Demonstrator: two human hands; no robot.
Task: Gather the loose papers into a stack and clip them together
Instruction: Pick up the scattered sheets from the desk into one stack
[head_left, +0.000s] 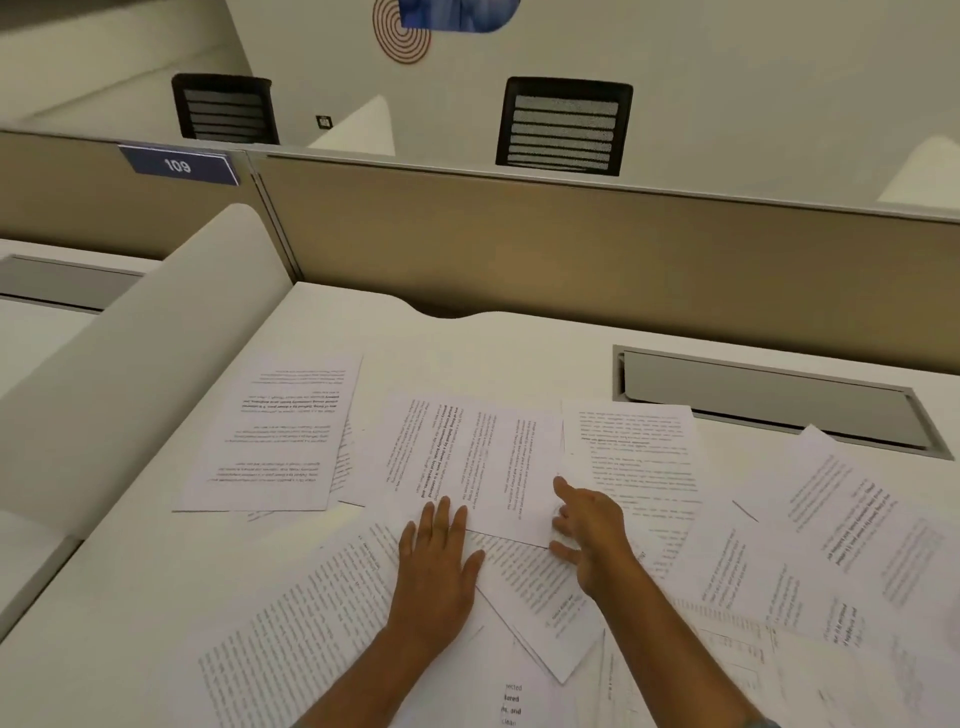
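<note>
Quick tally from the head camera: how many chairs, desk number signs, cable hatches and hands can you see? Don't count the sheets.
Chairs behind the divider: 2, one on the left and one on the right
Number signs, reading 109: 1
Cable hatches in the desk: 1
Hands on the papers: 2, left hand and right hand
Total: 6

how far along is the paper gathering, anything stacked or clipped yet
Nothing is stacked or clipped: the white printed sheets lie scattered across the white desk. In hand: the left hand lies flat on the papers and the right hand touches the middle sheet. Gathering and clipping remain; no clip is visible.
</note>
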